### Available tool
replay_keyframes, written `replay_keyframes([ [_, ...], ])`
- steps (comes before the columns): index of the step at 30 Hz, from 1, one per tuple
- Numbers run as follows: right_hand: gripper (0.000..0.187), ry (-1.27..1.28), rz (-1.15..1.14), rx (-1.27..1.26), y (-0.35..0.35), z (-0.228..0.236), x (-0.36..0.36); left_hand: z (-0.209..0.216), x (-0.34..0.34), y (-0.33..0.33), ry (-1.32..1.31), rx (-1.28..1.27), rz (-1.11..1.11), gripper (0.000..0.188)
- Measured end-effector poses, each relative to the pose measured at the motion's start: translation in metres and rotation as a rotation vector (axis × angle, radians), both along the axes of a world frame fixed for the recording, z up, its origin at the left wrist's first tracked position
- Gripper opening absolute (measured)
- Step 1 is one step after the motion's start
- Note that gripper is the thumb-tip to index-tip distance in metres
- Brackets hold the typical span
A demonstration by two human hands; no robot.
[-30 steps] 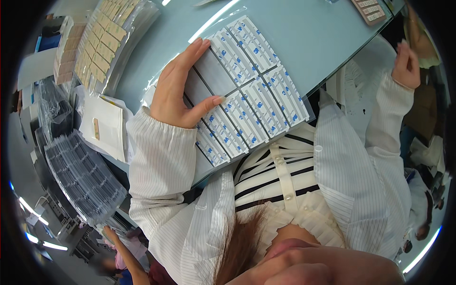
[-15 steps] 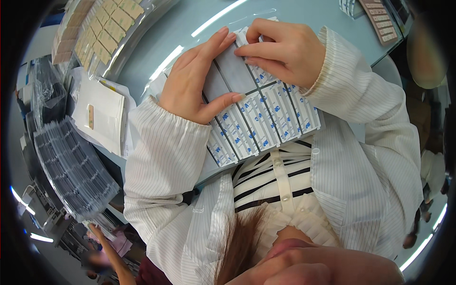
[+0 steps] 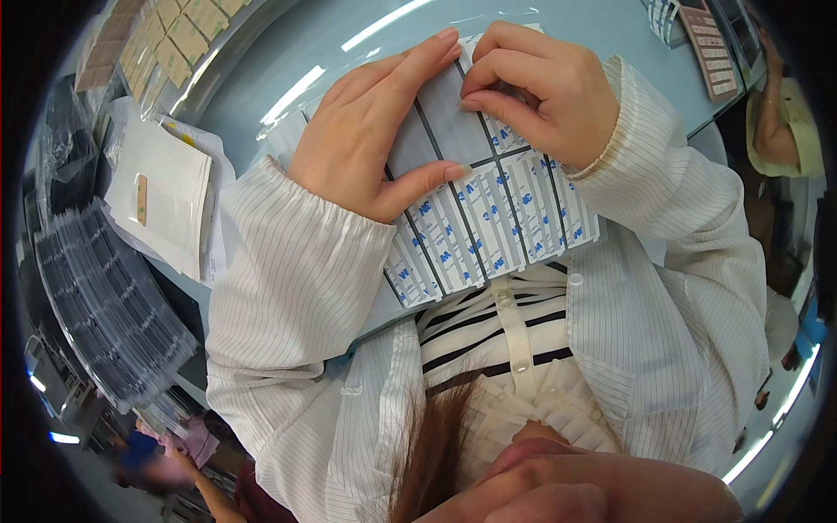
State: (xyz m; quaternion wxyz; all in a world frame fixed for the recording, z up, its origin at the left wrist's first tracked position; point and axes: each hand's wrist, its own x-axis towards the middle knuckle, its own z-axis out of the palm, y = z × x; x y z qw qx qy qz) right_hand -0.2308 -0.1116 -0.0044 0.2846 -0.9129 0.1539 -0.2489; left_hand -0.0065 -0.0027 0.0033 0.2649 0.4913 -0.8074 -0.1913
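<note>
A sheet of pale rectangular pieces [image 3: 493, 209], split by dark gaps, lies in front of me. The near row carries white backing strips with blue printed marks. Plain grey pieces [image 3: 453, 122] sit in the far row. My left hand [image 3: 362, 131] rests flat across the left part of the sheet, thumb and fingers spread. At the far right part, my right hand [image 3: 545, 91] has thumb and index finger pinched at the edge of a grey piece, beside a printed strip. Whatever is between those fingertips is too small to make out.
White papers with a small tan strip [image 3: 161, 196] lie left, beside a stack of clear plastic trays [image 3: 118, 301]. Tan adhesive pieces [image 3: 187, 39] stand far left. A pink panel with pale labels [image 3: 708, 52] is far right. Other people are at both sides.
The view has shifted, so the sheet sits slightly farther right. My right index finger is more curled, with the pinch kept near the grey piece's edge. My left hand stays spread on the sheet.
</note>
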Motion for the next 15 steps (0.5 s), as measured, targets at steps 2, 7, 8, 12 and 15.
replay_keyframes([
  [2, 0.008, 0.035, -0.002, -0.024, 0.003, 0.007, 0.003, -0.001, 0.0, 0.0, 0.007, -0.011, 0.007, 0.104],
  [7, 0.008, 0.11, -0.005, -0.048, 0.002, 0.006, 0.004, 0.001, -0.001, -0.002, 0.025, -0.027, 0.007, 0.102],
  [8, 0.008, -0.01, -0.016, -0.124, -0.003, -0.007, 0.006, 0.005, -0.004, -0.004, 0.003, -0.033, -0.006, 0.101],
  [12, 0.006, 0.103, 0.0, 0.0, 0.004, 0.014, 0.001, 0.007, -0.005, -0.004, 0.029, -0.02, -0.005, 0.097],
  [15, 0.004, 0.136, 0.013, 0.033, 0.004, 0.018, -0.001, 0.013, -0.002, -0.002, 0.092, 0.046, 0.026, 0.094],
])
